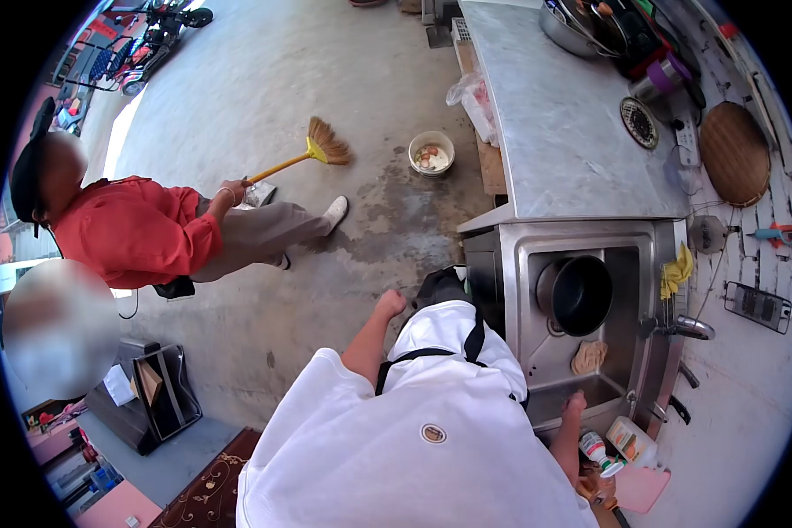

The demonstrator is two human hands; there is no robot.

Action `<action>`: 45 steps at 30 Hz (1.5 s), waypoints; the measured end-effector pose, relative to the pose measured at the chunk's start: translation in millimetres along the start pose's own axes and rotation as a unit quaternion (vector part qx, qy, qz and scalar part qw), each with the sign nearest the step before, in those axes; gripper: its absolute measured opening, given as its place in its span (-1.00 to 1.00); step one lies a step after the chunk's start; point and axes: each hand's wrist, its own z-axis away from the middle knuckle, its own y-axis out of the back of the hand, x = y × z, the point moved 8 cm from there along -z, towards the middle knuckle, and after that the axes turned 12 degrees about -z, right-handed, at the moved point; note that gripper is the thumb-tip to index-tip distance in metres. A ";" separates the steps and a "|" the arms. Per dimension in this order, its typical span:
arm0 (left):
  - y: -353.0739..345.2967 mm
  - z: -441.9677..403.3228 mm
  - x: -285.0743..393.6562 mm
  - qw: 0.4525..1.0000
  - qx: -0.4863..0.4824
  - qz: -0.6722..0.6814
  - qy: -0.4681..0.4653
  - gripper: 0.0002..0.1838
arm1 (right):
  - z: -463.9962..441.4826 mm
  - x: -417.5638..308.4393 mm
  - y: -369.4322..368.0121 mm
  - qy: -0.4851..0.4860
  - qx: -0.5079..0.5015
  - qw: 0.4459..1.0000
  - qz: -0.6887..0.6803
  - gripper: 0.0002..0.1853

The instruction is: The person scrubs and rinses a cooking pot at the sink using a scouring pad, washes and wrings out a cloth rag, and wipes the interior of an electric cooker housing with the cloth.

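Observation:
My left hand hangs beside my body above the concrete floor, its fingers curled with nothing visible in them. My right hand is at the near edge of the steel sink, small in view, and its fingers look closed. No object shows in it. Inside the sink a dark pot leans near the drain. A crumpled beige cloth lies on the sink bottom, close to my right hand. The faucet is on the right side of the sink.
A person in a red shirt holds a yellow broom at left. A white bucket with scraps stands on the floor. Beyond the sink runs a steel counter. Bottles stand by my right forearm.

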 end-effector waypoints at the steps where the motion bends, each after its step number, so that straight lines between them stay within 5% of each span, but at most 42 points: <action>1: 2.7 -2.7 4.9 1.000 0.000 -0.006 0.009 -0.64 | -13.4 9.0 4.1 -0.002 0.004 1.000 -0.003 -0.65; 4: 18.2 -7.8 34.0 1.000 0.002 -0.009 -0.016 -0.67 | -40.6 24.6 2.4 0.061 -0.065 0.995 0.036 -0.69; 7: 62.8 16.4 86.8 0.998 0.018 -0.047 -0.024 -0.68 | -47.7 34.6 8.3 0.110 -0.064 0.992 -0.020 -0.96; 9: 82.4 20.7 122.4 0.994 -0.010 -0.100 -0.045 -0.68 | -46.9 10.8 12.8 0.369 -0.009 0.927 0.064 -0.80; 10: 87.2 24.0 137.1 0.986 -0.036 -0.149 -0.059 -0.68 | -31.9 3.2 13.0 0.364 -0.002 0.929 0.061 -0.80; 12: 98.4 33.5 171.2 0.978 -0.042 -0.181 -0.098 -0.69 | 0.9 22.0 -8.1 0.074 -0.141 0.980 0.115 -0.66; 15: 115.7 49.7 234.8 0.953 -0.085 -0.206 -0.203 -0.71 | 18.3 24.1 -13.5 0.045 -0.122 0.983 0.128 -0.58; 22: 90.8 109.1 346.8 0.865 -0.203 -0.119 -0.443 -0.70 | -18.5 21.4 -6.5 0.348 0.034 0.931 0.100 -0.55; 26: 54.3 135.1 387.4 0.817 -0.289 -0.086 -0.492 -0.68 | 63.7 -39.5 -29.9 0.195 -0.020 0.978 -0.066 -0.61; 30: 29.0 161.9 412.9 0.775 -0.342 -0.094 -0.522 -0.69 | 95.9 -71.5 -40.3 0.228 -0.028 0.966 -0.122 -0.65; 35: -0.7 175.6 421.5 0.757 -0.366 -0.112 -0.530 -0.67 | 126.3 -92.0 -38.4 0.338 0.048 0.938 0.055 -0.73; 38: -17.7 168.4 412.4 0.757 -0.401 -0.111 -0.505 -0.65 | 143.4 -97.2 -36.4 0.280 0.099 0.946 0.125 -0.73; 42: -56.9 187.7 419.3 0.760 -0.528 -0.042 -0.377 -0.53 | 183.8 -122.1 -39.5 0.289 0.116 0.950 -0.021 -0.73; 43: -64.5 195.5 423.6 0.766 -0.536 -0.034 -0.354 -0.45 | 187.6 -121.2 -46.9 0.168 0.065 0.977 -0.114 -0.71; 45: -83.0 210.5 433.7 0.795 -0.535 -0.023 -0.284 -0.27 | 191.8 -134.0 -55.3 0.260 0.050 0.951 -0.159 -0.64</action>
